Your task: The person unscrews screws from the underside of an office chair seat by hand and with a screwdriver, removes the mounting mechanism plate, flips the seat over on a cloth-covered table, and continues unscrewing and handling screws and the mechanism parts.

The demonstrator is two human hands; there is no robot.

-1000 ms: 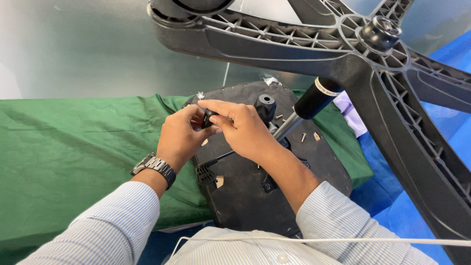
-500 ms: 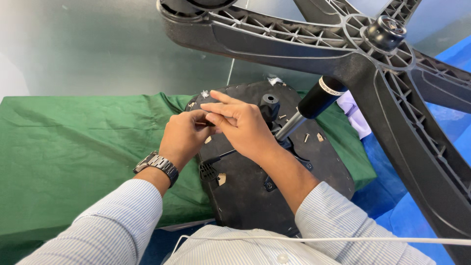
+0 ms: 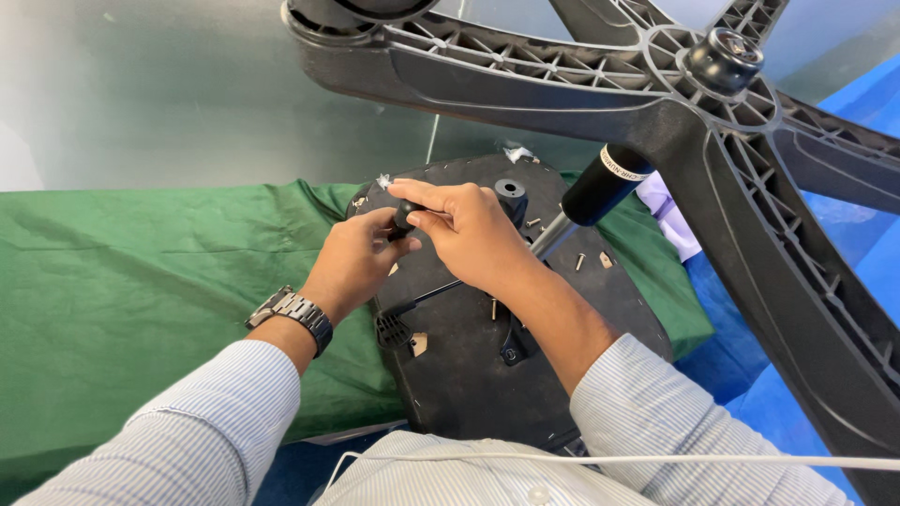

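Nearest us, a thin white cord crosses our pale striped shirt sleeves. A metal link wristwatch sits on our left wrist. Beyond it our left hand and our right hand meet over the upturned black plastic chair seat underside, which rests on a green cloth spread over the desk. The fingers of the right hand pinch a small black rounded knob from above, and the left fingers close on the same knob from below; it sits at the seat's far left edge, mostly hidden between the two hands. Loose small metal screws lie on the seat. Farther off, a black gas-lift cylinder carries a narrow white label band near its upper end. Above stands the black ribbed star-shaped chair base, its arms cut off by the frame. Blue sheeting lies at the right.
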